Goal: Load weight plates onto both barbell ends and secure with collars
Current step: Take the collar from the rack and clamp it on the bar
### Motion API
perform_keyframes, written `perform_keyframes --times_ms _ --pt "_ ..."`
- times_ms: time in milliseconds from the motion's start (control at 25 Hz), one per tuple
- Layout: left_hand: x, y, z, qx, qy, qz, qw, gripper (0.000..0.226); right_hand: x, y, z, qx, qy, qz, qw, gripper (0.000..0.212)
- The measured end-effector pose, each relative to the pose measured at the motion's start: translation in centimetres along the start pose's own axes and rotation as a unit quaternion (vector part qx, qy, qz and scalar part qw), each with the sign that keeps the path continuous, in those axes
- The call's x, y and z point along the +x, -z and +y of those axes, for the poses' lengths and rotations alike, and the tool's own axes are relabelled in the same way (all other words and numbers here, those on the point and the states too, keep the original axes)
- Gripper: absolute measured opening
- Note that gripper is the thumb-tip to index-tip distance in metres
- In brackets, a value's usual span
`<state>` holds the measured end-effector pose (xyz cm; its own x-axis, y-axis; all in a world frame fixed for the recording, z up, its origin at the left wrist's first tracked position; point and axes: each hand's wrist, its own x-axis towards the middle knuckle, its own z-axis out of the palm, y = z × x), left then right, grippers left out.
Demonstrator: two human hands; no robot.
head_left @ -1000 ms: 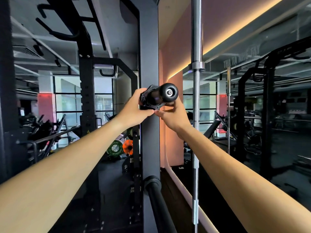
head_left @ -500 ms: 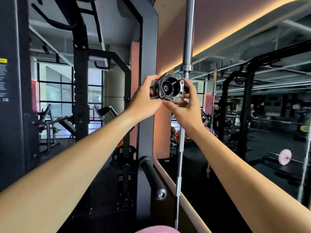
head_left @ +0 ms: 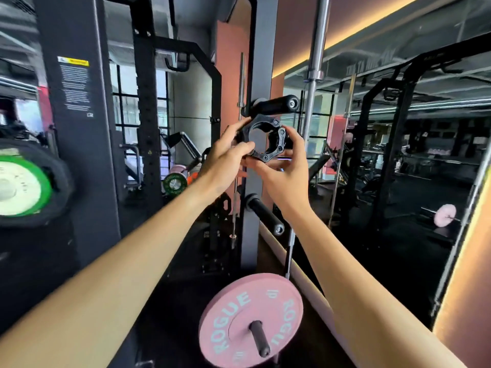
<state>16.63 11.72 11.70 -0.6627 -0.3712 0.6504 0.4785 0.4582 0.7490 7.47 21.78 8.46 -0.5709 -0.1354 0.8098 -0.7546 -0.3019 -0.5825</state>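
Both hands are up at chest height, and between them the black collar (head_left: 263,140) is being held free in the air, its round opening facing us. The left hand (head_left: 225,155) is gripping the collar's left side, fingers curled over the rim and thumb lying across the front. The right hand (head_left: 283,166) is pinching the right side and lower edge, fingertips wrapped round the clamp part. Whether the collar's latch is flipped loose or locked, it is hard to tell at this angle.

Just above the collar an upper black storage peg (head_left: 273,104) is jutting from the grey rack upright (head_left: 261,49), and a lower peg (head_left: 265,215) is sticking out below the hands. Down at the bottom, a pink Rogue plate (head_left: 233,314) is sitting on the barbell sleeve (head_left: 259,338), whose dark end is poking out bare through the hub. Off to the left, a green-and-white plate (head_left: 24,185) is hanging beside a dark post (head_left: 79,155).
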Motion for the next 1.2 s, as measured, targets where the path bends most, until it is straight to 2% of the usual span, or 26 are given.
perform_keyframes --times_ms 240,360,640,800,1000,1200 --pt "-9.3 5.8 0.7 0.003 0.01 0.084 0.996 0.053 -7.4 -5.2 -2.8 0.084 -0.004 -0.063 0.994 0.082" --pt "-14.4 8.1 1.4 0.018 0.023 0.167 0.985 0.051 -11.4 -7.5 -4.5 0.114 -0.02 -0.113 0.987 0.085" --pt "-23.4 13.9 4.8 0.076 0.047 0.27 0.959 0.05 -18.7 -12.9 -10.2 0.206 -0.046 -0.193 0.958 0.088" --pt "-27.6 18.5 6.3 0.098 0.046 0.31 0.945 0.05 -22.6 -16.8 -13.9 0.237 -0.051 -0.245 0.939 0.083" --pt "-31.5 26.4 7.1 0.11 0.044 0.353 0.928 0.048 -26.9 -24.3 -17.4 0.251 -0.071 -0.282 0.923 0.086" --pt "-33.9 35.5 4.3 0.091 0.057 0.337 0.935 0.048 -31.1 -32.5 -19.0 0.227 -0.089 -0.282 0.928 0.084"
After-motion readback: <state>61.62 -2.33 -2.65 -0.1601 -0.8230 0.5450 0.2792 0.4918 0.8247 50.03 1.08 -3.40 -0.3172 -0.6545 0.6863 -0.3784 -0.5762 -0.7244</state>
